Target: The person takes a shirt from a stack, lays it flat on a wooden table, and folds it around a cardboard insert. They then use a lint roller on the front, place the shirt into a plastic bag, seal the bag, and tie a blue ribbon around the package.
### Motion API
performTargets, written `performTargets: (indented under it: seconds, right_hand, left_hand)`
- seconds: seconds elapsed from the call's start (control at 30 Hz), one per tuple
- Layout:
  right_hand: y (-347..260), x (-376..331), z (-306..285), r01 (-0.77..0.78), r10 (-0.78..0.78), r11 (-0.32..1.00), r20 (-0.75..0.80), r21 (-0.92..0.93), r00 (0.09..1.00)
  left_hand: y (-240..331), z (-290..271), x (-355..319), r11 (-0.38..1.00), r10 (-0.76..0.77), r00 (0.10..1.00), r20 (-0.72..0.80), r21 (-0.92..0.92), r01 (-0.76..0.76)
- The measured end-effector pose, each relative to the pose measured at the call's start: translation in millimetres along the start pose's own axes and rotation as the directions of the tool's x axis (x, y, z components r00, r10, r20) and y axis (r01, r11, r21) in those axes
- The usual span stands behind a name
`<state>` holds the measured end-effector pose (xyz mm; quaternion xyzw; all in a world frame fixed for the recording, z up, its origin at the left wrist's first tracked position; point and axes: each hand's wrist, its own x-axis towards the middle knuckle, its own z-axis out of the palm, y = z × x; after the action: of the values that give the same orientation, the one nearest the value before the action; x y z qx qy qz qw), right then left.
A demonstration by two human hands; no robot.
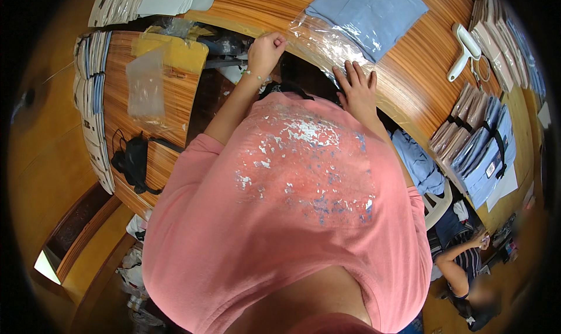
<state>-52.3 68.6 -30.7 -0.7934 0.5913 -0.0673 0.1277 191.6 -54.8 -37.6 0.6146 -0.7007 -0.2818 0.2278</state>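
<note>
A folded light-blue garment (368, 12) lies on the wooden table, partly in a clear plastic bag (330, 40) whose shiny end reaches the near table edge. My right hand (359, 94) rests at that edge with fingers stretched out, the fingertips at the plastic. To its left, my left hand (266, 54) is closed at the table's edge, fingers curled and pressed together. Whether anything thin is pinched in it cannot be made out. A beaded bracelet circles the left wrist.
A white lint roller (465, 52) lies at the right, beside stacks of bagged garments (497, 42). Tied blue garments (482, 144) sit nearer. On the left side table are a clear plastic sleeve (146, 88) and a black strapped item (137, 161). Another person (464, 264) sits at lower right.
</note>
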Motion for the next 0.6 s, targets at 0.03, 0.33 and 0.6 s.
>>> performTargets:
  seconds: [0.03,0.33,0.6]
  right_hand:
    - [0.6,-0.5,-1.4,0.015,-0.015,1.0,-0.001,-0.004,1.0]
    - [-2.8,11.4,-19.9,0.101,-0.103,0.994,-0.032,-0.043,0.994]
    - [-0.5,128.9,-3.0,0.44,-0.379,0.861,-0.254,0.255,0.89]
  left_hand:
    - [-4.2,2.1,-0.1,0.999,-0.022,1.0,-0.004,-0.049,0.022]
    - [-22.1,5.9,0.0,0.93,-0.168,0.986,0.005,-0.331,0.16]
    - [-16.7,3.8,-4.9,0.948,-0.116,0.99,-0.081,-0.305,0.086]
